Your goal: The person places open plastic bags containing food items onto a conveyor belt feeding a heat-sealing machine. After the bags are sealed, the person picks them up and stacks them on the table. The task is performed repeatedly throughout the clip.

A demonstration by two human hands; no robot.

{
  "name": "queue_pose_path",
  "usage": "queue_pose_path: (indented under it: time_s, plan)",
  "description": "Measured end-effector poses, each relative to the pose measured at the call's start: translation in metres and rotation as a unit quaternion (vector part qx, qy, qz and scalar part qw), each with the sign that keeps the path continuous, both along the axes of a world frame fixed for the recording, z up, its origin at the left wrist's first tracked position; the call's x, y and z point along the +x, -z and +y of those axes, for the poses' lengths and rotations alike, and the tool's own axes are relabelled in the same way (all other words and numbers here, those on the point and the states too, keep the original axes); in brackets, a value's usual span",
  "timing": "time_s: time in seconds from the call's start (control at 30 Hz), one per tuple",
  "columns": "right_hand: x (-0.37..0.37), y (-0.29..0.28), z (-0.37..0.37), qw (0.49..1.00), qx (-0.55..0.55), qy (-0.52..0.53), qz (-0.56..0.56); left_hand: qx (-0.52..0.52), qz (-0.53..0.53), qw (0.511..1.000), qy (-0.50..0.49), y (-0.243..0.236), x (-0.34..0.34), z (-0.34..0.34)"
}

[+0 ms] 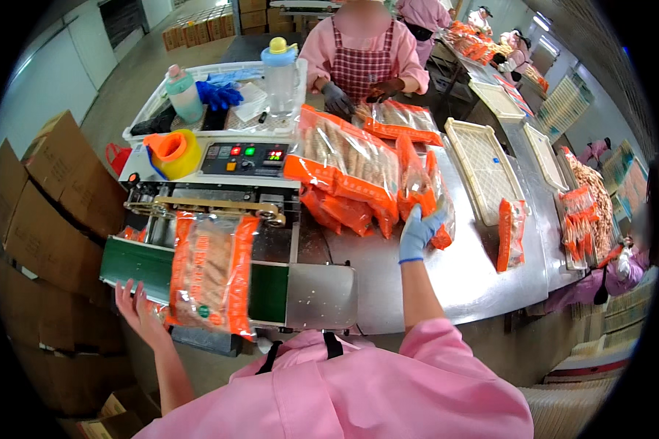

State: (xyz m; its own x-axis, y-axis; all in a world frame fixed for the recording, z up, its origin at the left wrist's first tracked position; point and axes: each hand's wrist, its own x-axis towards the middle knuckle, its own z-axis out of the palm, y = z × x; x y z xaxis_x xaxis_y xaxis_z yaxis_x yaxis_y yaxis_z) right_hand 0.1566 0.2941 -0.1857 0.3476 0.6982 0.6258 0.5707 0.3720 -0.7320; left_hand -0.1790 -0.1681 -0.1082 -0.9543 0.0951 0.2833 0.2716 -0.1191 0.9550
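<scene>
My left hand (140, 314) is bare, its fingers spread beside the lower left corner of a clear plastic bag with orange side bands (211, 271). Brownish sticks show through that bag, which lies across the green conveyor belt (271, 293) of a sealing machine (245, 168). My right hand (421, 233), in a light blue glove, grips the near end of a narrow orange-and-clear bag (415, 179) on the metal table. Another slim bag (441, 235) touches this hand's right side. To its left is a heap of similar filled bags (348, 164).
Across the table (476, 285), a gloved co-worker (366, 62) handles a bag. Cream trays (483, 168) and a lone bag (512, 234) lie to the right. Behind the machine, a white crate (220, 132) holds bottles and blue gloves. Cardboard boxes (58, 197) stand at left.
</scene>
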Motion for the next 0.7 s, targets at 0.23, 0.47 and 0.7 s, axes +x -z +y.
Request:
queue_pose_path:
  time_s: [0.23, 0.47, 0.7]
  plan:
    - [0.055, 0.028, 0.078, 0.994, -0.053, 0.012, -0.094, -0.002, 0.005, 1.000, -0.011, -0.020, 0.046, 0.024]
    - [0.094, -0.111, -0.025, 0.993, 0.035, -0.103, 0.055, -0.042, -0.002, 0.995, 0.089, -0.019, 0.075, 0.073]
    - [0.046, -0.209, -0.134, 0.837, -0.018, -0.383, 0.389, -0.008, 0.047, 0.900, 0.432, -0.081, 0.132, 0.189]
